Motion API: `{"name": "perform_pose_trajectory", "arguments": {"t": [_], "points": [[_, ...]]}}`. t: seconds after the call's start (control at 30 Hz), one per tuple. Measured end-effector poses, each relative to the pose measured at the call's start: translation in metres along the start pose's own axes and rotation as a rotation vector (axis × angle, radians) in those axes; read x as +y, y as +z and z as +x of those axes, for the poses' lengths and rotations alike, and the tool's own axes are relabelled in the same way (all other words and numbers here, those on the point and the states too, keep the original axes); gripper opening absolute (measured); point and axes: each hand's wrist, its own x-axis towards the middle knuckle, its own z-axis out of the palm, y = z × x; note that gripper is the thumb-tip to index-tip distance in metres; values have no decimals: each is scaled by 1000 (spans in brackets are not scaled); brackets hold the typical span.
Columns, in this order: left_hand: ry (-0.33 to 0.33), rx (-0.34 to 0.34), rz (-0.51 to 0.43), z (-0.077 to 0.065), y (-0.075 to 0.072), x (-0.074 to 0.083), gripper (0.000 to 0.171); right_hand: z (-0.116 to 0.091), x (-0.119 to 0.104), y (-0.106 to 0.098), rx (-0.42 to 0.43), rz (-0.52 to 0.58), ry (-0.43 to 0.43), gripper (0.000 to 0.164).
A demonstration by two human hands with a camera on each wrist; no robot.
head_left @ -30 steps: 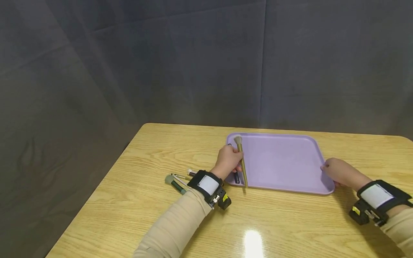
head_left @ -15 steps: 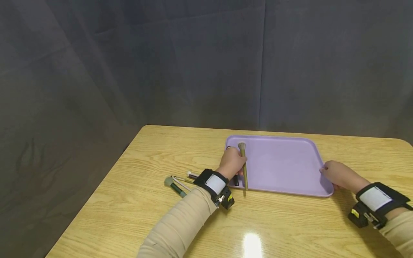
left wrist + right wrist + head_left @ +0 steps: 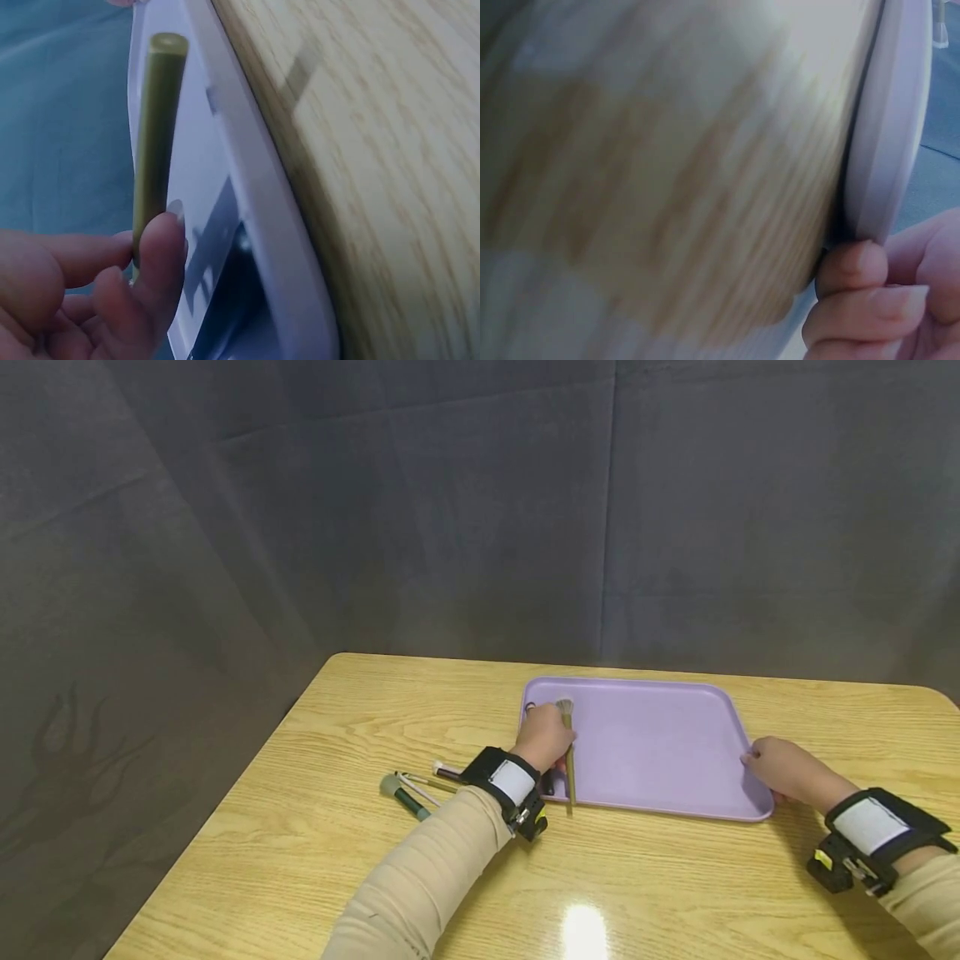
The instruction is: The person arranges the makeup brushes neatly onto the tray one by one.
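Note:
My left hand [image 3: 545, 736] pinches a makeup brush [image 3: 570, 768] with an olive-gold handle and pale bristles, over the left end of a purple tray [image 3: 652, 747]. In the left wrist view the brush handle [image 3: 159, 127] stands up between thumb and fingers, its end above the tray's rim. A dark-handled brush [image 3: 232, 300] lies in the tray under that hand, partly hidden by it. At the tray's right edge, my right hand [image 3: 791, 768] grips the rim, thumb on top; the right wrist view shows its curled fingers [image 3: 862, 311] at the tray's corner.
Left of the tray, several more brushes lie on the wooden table [image 3: 300, 860]: a green-handled brush [image 3: 405, 797], a white-handled one [image 3: 420, 789] and a dark one with a white tip [image 3: 446, 770]. My left forearm partly covers them. A grey curtain [image 3: 480, 527] hangs behind the table.
My left hand has shifted slightly right and lowered the olive-gold brush towards the tray. My right hand keeps its grip on the tray's edge.

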Motion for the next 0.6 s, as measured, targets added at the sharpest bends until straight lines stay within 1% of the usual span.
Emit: {"name": "perform_pose_trajectory", "arguments": {"t": [0.17, 0.43, 0.6], "points": [[5, 1, 27, 4, 4, 0, 12, 1, -1, -2, -3, -9, 5, 27], [-16, -33, 69, 6, 6, 3, 15, 1, 0, -2, 1, -13, -4, 26], [-7, -9, 99, 6, 7, 5, 15, 1, 2, -4, -8, -20, 9, 27]]}}
